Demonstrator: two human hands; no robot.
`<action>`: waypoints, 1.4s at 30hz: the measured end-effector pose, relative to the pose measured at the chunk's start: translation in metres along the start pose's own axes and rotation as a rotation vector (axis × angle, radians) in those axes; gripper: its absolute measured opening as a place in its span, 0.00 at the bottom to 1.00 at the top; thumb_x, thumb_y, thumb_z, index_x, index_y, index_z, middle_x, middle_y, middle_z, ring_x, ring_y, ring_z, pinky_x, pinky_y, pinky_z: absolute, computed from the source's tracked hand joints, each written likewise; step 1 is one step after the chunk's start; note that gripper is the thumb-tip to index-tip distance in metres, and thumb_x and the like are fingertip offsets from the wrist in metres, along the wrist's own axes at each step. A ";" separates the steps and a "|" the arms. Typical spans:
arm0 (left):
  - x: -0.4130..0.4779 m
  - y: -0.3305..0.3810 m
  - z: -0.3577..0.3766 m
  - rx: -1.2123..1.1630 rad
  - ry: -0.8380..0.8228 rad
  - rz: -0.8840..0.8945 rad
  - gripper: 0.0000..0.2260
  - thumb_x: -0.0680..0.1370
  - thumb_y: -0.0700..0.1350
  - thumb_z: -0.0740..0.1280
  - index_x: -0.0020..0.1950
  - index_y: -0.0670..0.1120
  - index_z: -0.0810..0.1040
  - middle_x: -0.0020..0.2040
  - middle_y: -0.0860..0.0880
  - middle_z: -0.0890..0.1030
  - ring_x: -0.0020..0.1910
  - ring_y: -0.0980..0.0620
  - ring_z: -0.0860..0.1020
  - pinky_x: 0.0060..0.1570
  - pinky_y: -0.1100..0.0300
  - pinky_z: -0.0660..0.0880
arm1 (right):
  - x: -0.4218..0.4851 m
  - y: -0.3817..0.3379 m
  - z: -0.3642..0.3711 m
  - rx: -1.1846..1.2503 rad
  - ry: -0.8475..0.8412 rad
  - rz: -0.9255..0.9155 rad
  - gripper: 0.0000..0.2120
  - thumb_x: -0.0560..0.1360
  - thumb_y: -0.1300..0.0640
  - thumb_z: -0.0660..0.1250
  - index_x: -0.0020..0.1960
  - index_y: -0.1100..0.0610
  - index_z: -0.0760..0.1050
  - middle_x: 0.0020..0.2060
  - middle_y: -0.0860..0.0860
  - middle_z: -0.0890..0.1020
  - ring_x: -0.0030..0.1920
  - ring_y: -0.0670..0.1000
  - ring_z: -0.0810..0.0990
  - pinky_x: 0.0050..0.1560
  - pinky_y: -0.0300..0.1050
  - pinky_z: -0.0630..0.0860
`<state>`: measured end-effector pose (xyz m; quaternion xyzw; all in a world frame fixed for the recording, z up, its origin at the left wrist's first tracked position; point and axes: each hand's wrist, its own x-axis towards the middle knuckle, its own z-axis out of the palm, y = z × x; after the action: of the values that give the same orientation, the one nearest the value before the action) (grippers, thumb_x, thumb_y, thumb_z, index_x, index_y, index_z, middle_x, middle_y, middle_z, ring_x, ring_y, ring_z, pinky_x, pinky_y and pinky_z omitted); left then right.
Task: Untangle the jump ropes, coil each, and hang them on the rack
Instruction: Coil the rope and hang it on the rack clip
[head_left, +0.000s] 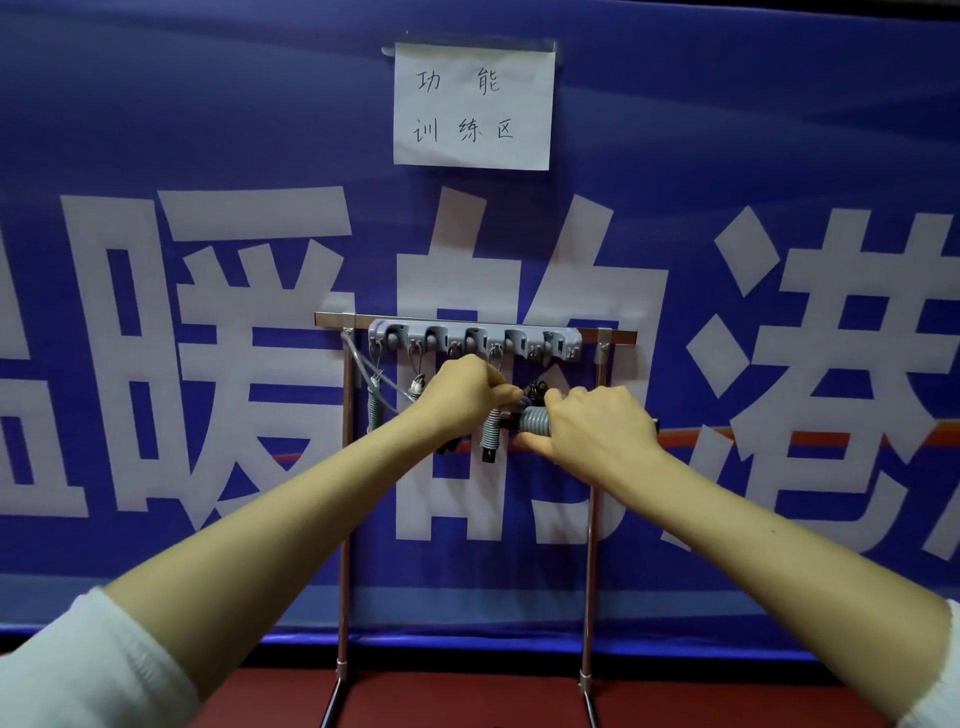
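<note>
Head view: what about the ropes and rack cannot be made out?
Head view:
What the left hand pinches: hidden by its fingers.
Far end of the grey handle: under the right hand.
Feet of the rack: cut by bottom edge.
Hook of the black rope: too small.

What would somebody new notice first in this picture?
The huge white characters on the blue banner fill the whole background, with a handwritten paper sign taped at top centre. In the middle, both hands meet at the rack: the right hand grips a grey ribbed handle while the left hand pinches the black cord beside it.
</note>
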<state>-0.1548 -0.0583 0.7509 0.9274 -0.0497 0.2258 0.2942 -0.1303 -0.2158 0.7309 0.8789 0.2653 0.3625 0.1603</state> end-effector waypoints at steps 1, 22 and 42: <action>0.001 0.000 -0.001 0.020 -0.043 -0.012 0.12 0.80 0.48 0.65 0.50 0.41 0.83 0.39 0.47 0.81 0.31 0.58 0.71 0.27 0.70 0.64 | -0.001 -0.002 0.002 0.003 -0.005 -0.005 0.30 0.78 0.32 0.51 0.58 0.58 0.72 0.49 0.53 0.80 0.46 0.53 0.80 0.37 0.46 0.66; -0.016 -0.030 0.018 0.139 0.601 0.760 0.15 0.81 0.43 0.57 0.59 0.36 0.79 0.48 0.40 0.80 0.43 0.45 0.81 0.38 0.52 0.82 | 0.003 0.007 -0.010 0.504 0.117 0.182 0.29 0.79 0.34 0.46 0.76 0.44 0.50 0.51 0.52 0.78 0.48 0.56 0.80 0.42 0.49 0.74; -0.022 -0.018 -0.009 -1.019 -0.336 -0.223 0.14 0.83 0.50 0.57 0.53 0.43 0.79 0.42 0.48 0.82 0.36 0.58 0.76 0.40 0.63 0.67 | 0.011 0.014 0.004 0.215 0.488 -0.049 0.24 0.78 0.42 0.51 0.70 0.48 0.71 0.41 0.56 0.78 0.28 0.53 0.77 0.19 0.40 0.64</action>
<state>-0.1740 -0.0395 0.7385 0.6905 -0.1005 -0.0105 0.7162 -0.1160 -0.2213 0.7410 0.7709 0.3545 0.5292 0.0059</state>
